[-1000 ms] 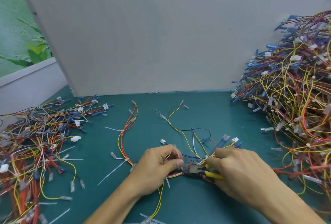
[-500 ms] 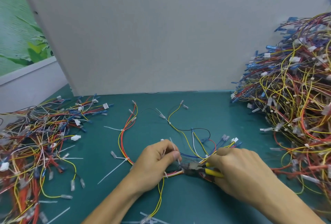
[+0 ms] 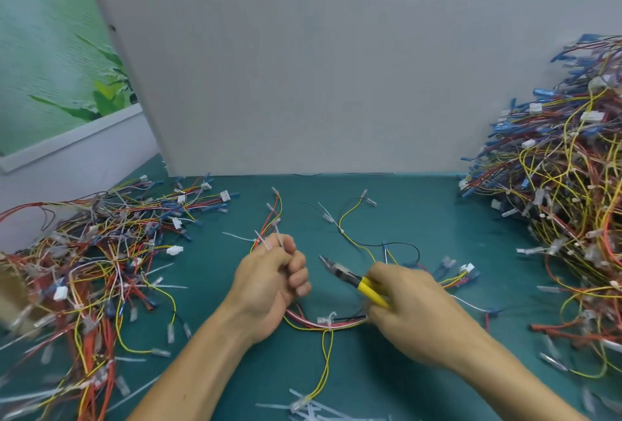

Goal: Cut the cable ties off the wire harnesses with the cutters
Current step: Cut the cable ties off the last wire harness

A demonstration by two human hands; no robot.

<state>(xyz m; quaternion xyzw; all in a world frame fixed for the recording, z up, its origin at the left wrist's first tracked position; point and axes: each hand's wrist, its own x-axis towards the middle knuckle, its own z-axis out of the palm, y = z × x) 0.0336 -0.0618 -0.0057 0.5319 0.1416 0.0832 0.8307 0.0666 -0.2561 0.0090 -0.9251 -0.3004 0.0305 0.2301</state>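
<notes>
Head view. The right hand [image 3: 414, 306] has its grip wrapped round the yellow handles of the cutters [image 3: 350, 277]. Their dark nose points up and to the left of that grip, raised off the table [image 3: 420, 212]. The jaws look nearly together, though slight blur keeps this uncertain. The left hand [image 3: 269, 282] is curled into a loose fist, its grip pinching a couple of white cut ties [image 3: 267, 245] that stick up out of the fingers. A clear gap separates the cutter nose from the left knuckles.

The harness [image 3: 308, 322] lies flat on the table, below both grips and nearer the person. Its bundled stretch runs side to side, from under the left palm to the lower fingers of the right hand; I cannot tell whether those fingers touch it. A cable tie [image 3: 327, 319] still on the bundle sits about midway between the hands, beneath the cutter nose and on the person's side of it. The right grip carries the tool and is the one placed to act. As I judge it, the nose must swing down and back toward the person and meet the tie crosswise to the bundle's long axis.

Half a second ago the cutter nose was down at the bundle, right beside the left fingertips, with the hands close together. Now the hands are parted: the left has lifted and turned with the ties in its pinch, and the cutters have drawn back rightward.
</notes>
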